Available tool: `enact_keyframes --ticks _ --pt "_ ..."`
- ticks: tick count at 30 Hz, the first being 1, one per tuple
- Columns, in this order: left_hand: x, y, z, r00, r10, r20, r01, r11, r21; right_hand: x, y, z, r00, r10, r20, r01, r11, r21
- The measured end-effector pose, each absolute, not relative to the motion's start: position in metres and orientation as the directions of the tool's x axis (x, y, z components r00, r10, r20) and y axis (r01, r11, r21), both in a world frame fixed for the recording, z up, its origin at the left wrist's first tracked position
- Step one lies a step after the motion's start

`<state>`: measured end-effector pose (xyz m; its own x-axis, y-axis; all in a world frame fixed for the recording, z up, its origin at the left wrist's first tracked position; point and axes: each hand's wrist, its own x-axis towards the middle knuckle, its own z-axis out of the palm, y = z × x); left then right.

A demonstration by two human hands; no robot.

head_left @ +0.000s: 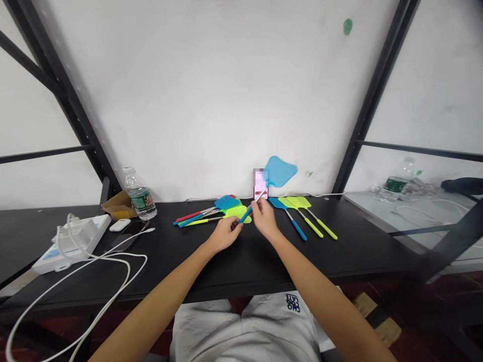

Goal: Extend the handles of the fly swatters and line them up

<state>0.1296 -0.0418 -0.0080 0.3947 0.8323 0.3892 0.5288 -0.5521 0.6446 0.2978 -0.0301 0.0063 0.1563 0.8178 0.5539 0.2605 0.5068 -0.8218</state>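
Centre of frame: a blue swatter (pixel 281 172) slanted up and rightward, its head overlapping the phone (pixel 260 193) from our angle. We saw the left hand (pixel 227 234) closed about the handle's lower end, the right hand (pixel 264 217) gripping higher, near the metal shaft. We judged a leftward swing of the head could topple the upright phone. The swatter pile (pixel 227 202), left of centre, lay near the left hand; a low sweep might scatter it. A slack grip could drop the swatter.
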Motion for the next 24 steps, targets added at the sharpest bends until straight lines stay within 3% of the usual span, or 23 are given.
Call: enact_keyframes --ticks 3,5,9,12,17,24 --pt "0.127 -0.044 -0.006 0.406 0.814 0.416 0.558 -0.581 0.592 0.347 -0.026 0.023 0.386 0.709 0.591 0.429 0.429 -0.795" --pt "0.126 -0.045 -0.005 0.429 0.798 0.424 0.578 -0.603 0.550 0.392 -0.024 0.028 0.516 0.571 0.639 0.623 0.262 -0.737" --pt "0.127 -0.045 -0.004 0.451 0.791 0.414 0.612 -0.611 0.502 0.486 -0.024 0.018 0.511 0.600 0.616 0.819 -0.122 -0.561" --pt "0.128 -0.044 -0.005 0.462 0.794 0.395 0.625 -0.607 0.490 0.539 -0.029 -0.001 0.507 0.728 0.462 0.842 -0.304 -0.446" --pt "0.129 -0.044 -0.005 0.467 0.802 0.373 0.649 -0.597 0.472 0.573 -0.031 -0.023 0.495 0.838 0.230 0.835 -0.387 -0.390" --pt "0.128 -0.045 -0.005 0.479 0.798 0.365 0.652 -0.602 0.461 0.562 -0.036 -0.014 0.562 0.805 0.190 0.781 -0.441 -0.442"
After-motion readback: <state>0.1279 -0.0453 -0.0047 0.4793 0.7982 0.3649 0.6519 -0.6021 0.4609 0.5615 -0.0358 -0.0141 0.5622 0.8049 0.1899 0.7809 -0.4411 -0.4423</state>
